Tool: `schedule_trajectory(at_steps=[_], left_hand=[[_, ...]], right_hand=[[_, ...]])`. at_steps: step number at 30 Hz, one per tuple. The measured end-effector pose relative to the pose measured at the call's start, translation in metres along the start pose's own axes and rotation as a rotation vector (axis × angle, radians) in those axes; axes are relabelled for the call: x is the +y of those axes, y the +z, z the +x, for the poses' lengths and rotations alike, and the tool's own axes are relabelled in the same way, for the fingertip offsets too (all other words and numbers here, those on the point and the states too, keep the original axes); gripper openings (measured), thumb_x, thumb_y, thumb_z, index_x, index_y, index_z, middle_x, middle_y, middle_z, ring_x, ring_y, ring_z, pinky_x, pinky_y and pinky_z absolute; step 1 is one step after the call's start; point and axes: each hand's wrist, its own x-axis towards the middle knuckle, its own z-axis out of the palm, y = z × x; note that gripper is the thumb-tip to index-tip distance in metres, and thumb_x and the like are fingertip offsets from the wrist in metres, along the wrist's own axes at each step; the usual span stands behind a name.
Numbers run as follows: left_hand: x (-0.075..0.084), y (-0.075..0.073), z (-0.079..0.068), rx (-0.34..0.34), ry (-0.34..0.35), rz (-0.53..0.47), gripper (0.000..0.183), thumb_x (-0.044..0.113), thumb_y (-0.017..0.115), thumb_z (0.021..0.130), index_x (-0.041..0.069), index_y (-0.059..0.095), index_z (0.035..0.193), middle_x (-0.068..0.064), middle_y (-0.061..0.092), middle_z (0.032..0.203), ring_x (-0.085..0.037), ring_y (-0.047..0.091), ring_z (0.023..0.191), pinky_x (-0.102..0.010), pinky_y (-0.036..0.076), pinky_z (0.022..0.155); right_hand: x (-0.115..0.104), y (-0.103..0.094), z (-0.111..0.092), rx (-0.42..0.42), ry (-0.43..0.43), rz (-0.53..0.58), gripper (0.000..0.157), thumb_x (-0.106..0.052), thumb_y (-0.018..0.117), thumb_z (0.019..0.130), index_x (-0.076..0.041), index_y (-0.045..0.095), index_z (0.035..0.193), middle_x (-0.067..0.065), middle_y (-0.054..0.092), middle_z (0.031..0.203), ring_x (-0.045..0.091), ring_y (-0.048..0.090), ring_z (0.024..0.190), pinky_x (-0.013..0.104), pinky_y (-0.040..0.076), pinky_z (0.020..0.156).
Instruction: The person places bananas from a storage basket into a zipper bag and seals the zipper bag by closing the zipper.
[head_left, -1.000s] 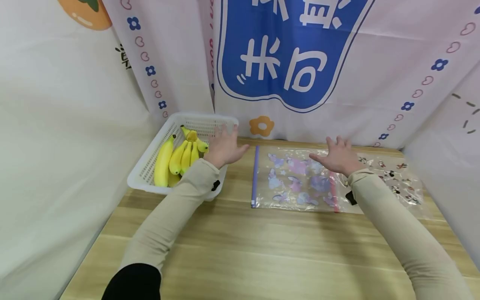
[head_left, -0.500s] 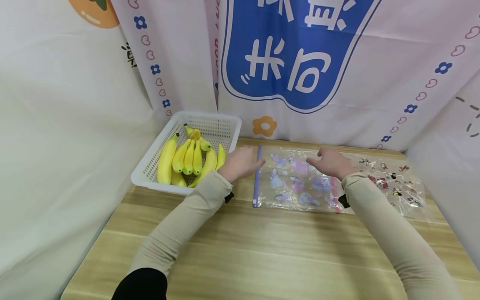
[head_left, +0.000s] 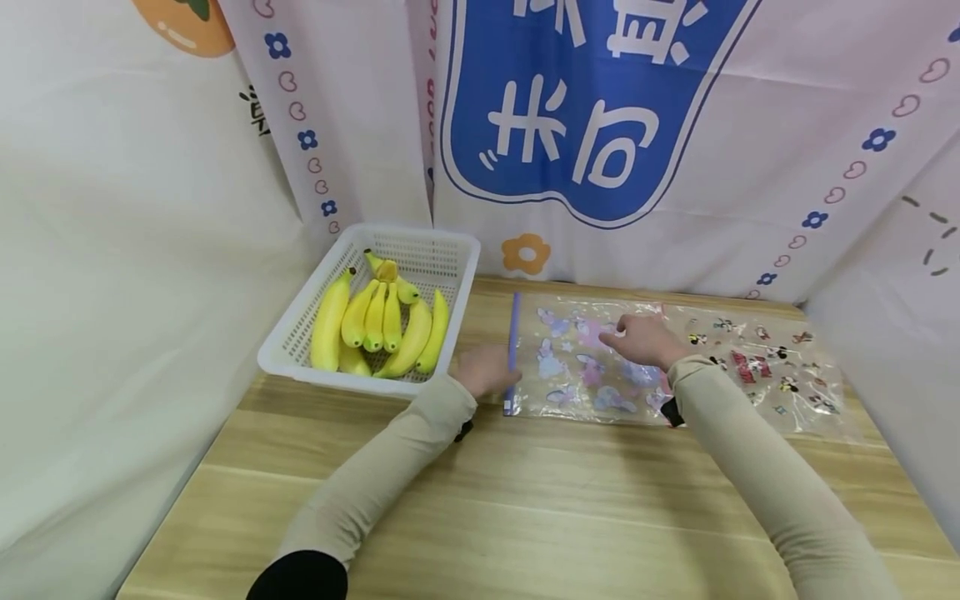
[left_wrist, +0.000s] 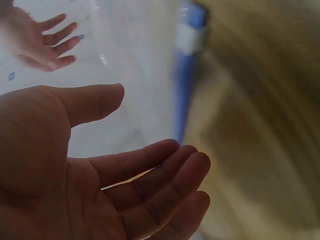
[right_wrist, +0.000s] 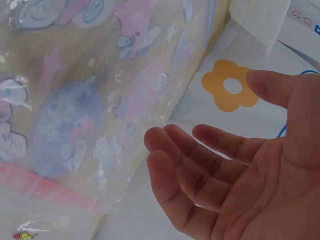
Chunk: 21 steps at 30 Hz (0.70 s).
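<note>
A clear zip bag (head_left: 573,358) printed with pastel rabbits lies flat on the table, its purple-blue slider edge to the left. Beside that edge hovers my left hand (head_left: 486,371); the left wrist view has its fingers (left_wrist: 150,205) loosely bent around nothing, near the blue strip (left_wrist: 185,85). Over the bag's right half is my right hand (head_left: 645,340). Relaxed, slightly bent fingers (right_wrist: 200,185) show in the right wrist view, with nothing between them and the thumb. A second clear bag (head_left: 780,367) with small cartoon figures lies to the right.
At the back left stands a white plastic basket (head_left: 288,350) with several yellow bananas (head_left: 327,325) and a small bunch (head_left: 375,317). Behind the wooden table (head_left: 540,517) hangs a printed cloth (head_left: 360,167); pale cloth walls (head_left: 150,292) flank it.
My left hand has left the space over the basket, moving right and toward me to the bag's slider edge. The right hand has come left and lower over the bag, its fingers less spread.
</note>
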Motion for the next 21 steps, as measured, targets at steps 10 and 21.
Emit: schedule_trajectory(at_steps=[10,21], left_hand=[[0.001,0.021,0.011,0.018,-0.068,0.047,0.032,0.039,0.064,0.085,0.012,0.058,0.067,-0.003,0.058,0.068,-0.017,0.055,0.063,-0.036,0.048,0.060],[0.004,0.025,0.017,-0.029,-0.116,-0.025,0.022,0.022,0.058,0.090,0.007,0.061,0.073,-0.006,0.058,0.071,-0.018,0.055,0.062,-0.033,0.048,0.056]], right_hand=[[-0.006,0.010,0.003,-0.024,-0.010,0.019,0.060,-0.041,0.043,0.098,0.012,0.050,0.124,0.030,0.056,0.121,0.045,0.053,0.109,0.055,0.038,0.095],[-0.015,0.017,0.009,-0.053,-0.022,0.097,0.053,-0.042,0.044,0.098,0.007,0.059,0.112,0.023,0.061,0.111,0.038,0.057,0.102,0.049,0.046,0.085]])
